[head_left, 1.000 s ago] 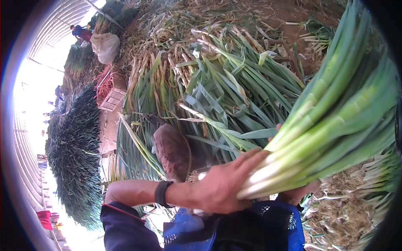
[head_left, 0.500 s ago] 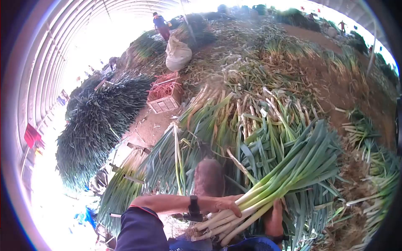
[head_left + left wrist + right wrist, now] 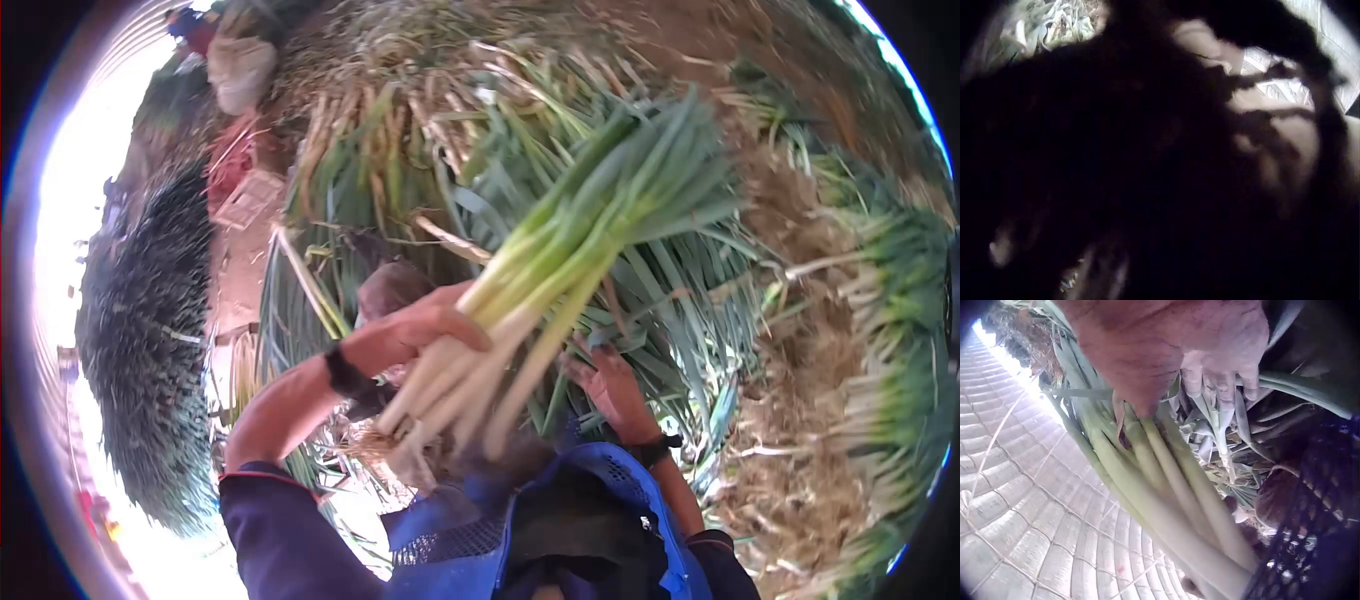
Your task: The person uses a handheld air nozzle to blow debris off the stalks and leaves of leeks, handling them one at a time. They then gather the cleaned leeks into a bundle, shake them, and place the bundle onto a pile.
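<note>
In the head view my left hand [image 3: 430, 328] grips a bundle of long green onions [image 3: 520, 290] round its pale stalks, roots toward me and green leaves slanting up to the right. To the right of the stalks, my right hand [image 3: 615, 395] is raised with its fingers spread, holding nothing. The right wrist view shows that hand [image 3: 1179, 347] with fingers extended, close to the pale stalks [image 3: 1172, 519]; whether it touches them I cannot tell. The left wrist view is mostly dark, and the left hand's grip cannot be made out there.
Under the bundle lies a wide heap of green onions [image 3: 370, 200]. A dark green pile [image 3: 150, 350] stands at the left, near a crate [image 3: 250, 198] and a pale sack [image 3: 240, 75]. More onions [image 3: 900, 400] line the right side. Blue mesh [image 3: 640, 480] is at my front.
The head view has tilted and shifted. My right hand, at the stalks half a second ago, is now apart from them with fingers spread. My left hand has kept its hold.
</note>
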`<control>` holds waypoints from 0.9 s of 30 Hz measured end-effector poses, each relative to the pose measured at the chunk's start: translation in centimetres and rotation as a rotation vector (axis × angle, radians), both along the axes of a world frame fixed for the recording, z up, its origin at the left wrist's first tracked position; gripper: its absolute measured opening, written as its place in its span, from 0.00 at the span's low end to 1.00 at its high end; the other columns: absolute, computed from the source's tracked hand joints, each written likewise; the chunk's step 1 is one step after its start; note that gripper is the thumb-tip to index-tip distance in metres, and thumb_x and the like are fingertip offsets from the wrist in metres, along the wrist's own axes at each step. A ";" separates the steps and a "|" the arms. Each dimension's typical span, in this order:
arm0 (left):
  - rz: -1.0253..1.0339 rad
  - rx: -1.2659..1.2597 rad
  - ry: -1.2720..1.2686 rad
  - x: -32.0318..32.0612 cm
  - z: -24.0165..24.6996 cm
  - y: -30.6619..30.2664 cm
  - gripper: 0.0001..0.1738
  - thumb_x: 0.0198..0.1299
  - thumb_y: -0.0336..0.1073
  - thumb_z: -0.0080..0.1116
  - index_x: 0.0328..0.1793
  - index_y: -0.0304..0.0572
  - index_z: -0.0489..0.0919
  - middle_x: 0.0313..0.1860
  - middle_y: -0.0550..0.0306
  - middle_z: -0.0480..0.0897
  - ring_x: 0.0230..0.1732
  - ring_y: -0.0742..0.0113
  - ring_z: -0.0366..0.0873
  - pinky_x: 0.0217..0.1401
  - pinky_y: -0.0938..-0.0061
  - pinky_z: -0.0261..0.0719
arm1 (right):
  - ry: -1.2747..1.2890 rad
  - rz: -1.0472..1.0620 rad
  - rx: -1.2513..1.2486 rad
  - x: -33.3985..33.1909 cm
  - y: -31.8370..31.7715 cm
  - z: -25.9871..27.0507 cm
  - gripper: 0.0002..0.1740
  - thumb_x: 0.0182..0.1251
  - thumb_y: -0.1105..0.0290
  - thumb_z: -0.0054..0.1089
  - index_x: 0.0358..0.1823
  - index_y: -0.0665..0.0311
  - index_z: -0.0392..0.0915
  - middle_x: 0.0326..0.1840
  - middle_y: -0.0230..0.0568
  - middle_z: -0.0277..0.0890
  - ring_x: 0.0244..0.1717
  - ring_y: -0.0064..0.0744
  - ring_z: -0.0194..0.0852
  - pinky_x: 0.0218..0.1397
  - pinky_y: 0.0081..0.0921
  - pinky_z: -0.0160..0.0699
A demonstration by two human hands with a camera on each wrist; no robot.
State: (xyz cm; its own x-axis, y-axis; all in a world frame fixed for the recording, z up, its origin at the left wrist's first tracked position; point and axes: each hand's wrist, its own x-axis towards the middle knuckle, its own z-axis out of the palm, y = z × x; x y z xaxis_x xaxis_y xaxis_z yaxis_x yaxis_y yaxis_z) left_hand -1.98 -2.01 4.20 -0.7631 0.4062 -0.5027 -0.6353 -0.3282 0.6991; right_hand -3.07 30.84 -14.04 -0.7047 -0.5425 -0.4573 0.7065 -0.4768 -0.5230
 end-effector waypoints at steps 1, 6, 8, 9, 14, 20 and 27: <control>-0.026 -0.049 -0.002 -0.3 0.8 -0.4 0.48 0.50 0.26 0.66 0.81 0.39 0.65 0.69 0.51 0.79 0.67 0.62 0.77 0.73 0.68 0.74 | 0.080 0.168 0.107 0.1 1.3 4.0 0.37 0.83 0.64 0.52 0.86 0.62 0.48 0.82 0.56 0.62 0.70 0.56 0.75 0.74 0.47 0.73; -0.103 -0.156 -0.019 -1.0 1.5 -1.8 0.53 0.49 0.27 0.67 0.86 0.42 0.60 0.74 0.52 0.75 0.71 0.64 0.73 0.77 0.68 0.70 | 0.279 0.191 0.304 -2.3 12.4 13.5 0.34 0.82 0.63 0.53 0.84 0.65 0.56 0.42 0.43 0.86 0.23 0.22 0.80 0.26 0.20 0.83; -0.123 -0.185 -0.031 -1.0 0.4 -1.8 0.54 0.49 0.27 0.68 0.86 0.42 0.60 0.74 0.52 0.75 0.71 0.64 0.74 0.77 0.67 0.70 | 0.298 -0.292 -0.115 -1.7 10.7 18.1 0.32 0.81 0.58 0.54 0.78 0.68 0.66 0.30 0.38 0.84 0.18 0.22 0.77 0.19 0.18 0.77; -0.134 -0.183 -0.027 -1.0 -0.1 -1.6 0.54 0.49 0.27 0.68 0.86 0.42 0.60 0.74 0.52 0.75 0.71 0.64 0.74 0.77 0.67 0.70 | 0.245 -0.012 0.115 -2.4 9.4 18.5 0.32 0.82 0.57 0.54 0.78 0.68 0.66 0.38 0.42 0.85 0.25 0.26 0.82 0.25 0.21 0.82; -0.121 -0.255 0.015 -0.5 0.2 -0.9 0.54 0.49 0.28 0.71 0.86 0.41 0.60 0.73 0.53 0.76 0.70 0.63 0.74 0.78 0.66 0.69 | 0.503 0.735 0.176 -3.5 -4.8 12.2 0.30 0.83 0.57 0.50 0.76 0.71 0.68 0.69 0.54 0.76 0.67 0.39 0.78 0.71 0.38 0.76; -0.141 -0.405 0.239 0.9 0.8 0.5 0.57 0.45 0.24 0.74 0.85 0.36 0.59 0.76 0.51 0.72 0.78 0.61 0.65 0.83 0.67 0.59 | 0.057 0.196 -0.393 -5.4 -11.5 7.7 0.32 0.82 0.50 0.55 0.73 0.67 0.68 0.67 0.49 0.77 0.67 0.41 0.77 0.73 0.42 0.76; -0.187 -0.568 0.264 3.1 6.1 3.6 0.62 0.46 0.29 0.79 0.86 0.32 0.52 0.75 0.46 0.72 0.75 0.56 0.69 0.81 0.61 0.64 | 0.133 0.157 -0.384 -4.1 -8.5 14.4 0.35 0.73 0.58 0.66 0.74 0.67 0.67 0.66 0.45 0.78 0.64 0.38 0.78 0.72 0.40 0.77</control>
State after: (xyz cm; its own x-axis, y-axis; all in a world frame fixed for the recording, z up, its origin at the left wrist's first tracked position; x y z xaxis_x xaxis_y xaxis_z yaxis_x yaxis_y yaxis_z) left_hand 1.16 1.61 10.29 -0.8327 0.2703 -0.4832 -0.4286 0.2376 0.8717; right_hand -7.17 22.33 0.32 -0.6389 -0.7611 -0.1123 0.7246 -0.5463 -0.4201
